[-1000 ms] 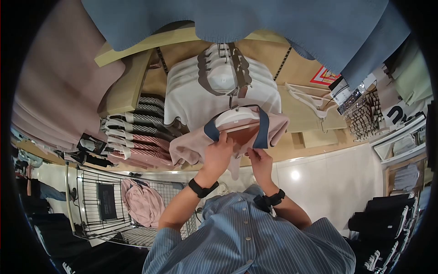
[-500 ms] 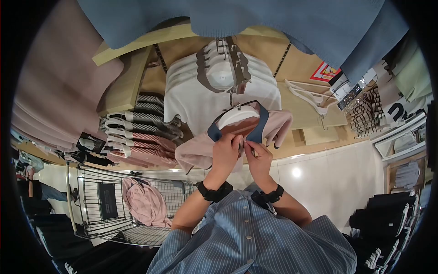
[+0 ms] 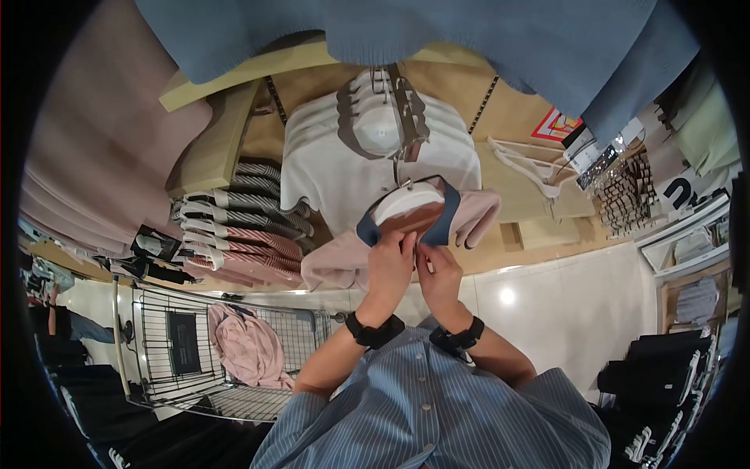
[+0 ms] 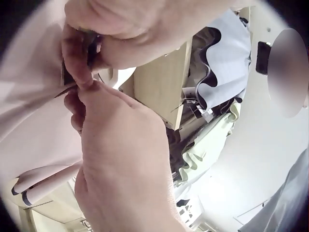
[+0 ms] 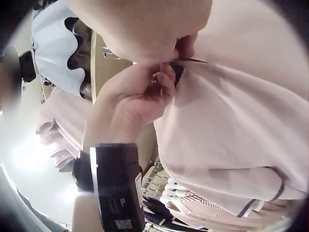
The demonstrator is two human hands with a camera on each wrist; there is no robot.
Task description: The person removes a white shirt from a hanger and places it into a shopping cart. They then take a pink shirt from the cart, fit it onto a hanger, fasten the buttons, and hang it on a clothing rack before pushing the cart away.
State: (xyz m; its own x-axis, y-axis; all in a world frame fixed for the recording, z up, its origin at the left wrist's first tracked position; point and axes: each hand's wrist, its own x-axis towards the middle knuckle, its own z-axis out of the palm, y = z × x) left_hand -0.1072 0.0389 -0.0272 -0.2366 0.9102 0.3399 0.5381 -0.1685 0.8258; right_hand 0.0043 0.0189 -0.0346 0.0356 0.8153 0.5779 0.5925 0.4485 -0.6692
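Observation:
A pink garment [image 3: 340, 259] with a navy collar [image 3: 441, 223] hangs on a white hanger [image 3: 408, 200]. Just below the collar, my left hand [image 3: 391, 270] and right hand [image 3: 441, 285] pinch the two sides of its front opening, fingertips close together. The left wrist view has my left hand [image 4: 120, 34] above and my right hand [image 4: 123, 150] below, both at the pink cloth [image 4: 36, 104]. From the right wrist, the left fingers [image 5: 166, 82] curl at a dark edge beside my right hand [image 5: 145, 29]. The fingers partly hide that edge.
White shirts [image 3: 312, 152] hang behind the garment, striped ones [image 3: 254, 199] to the left. A wire cart [image 3: 301, 332] holding pink cloth [image 3: 248, 348] stands at lower left. Bare hangers [image 3: 531, 170] lie on the right shelf [image 3: 500, 195]; blue garments [image 3: 484, 27] hang overhead.
Since a second ago, the garment has shifted slightly right and my hands have come closer together at its front opening. In the last half second, little has moved.

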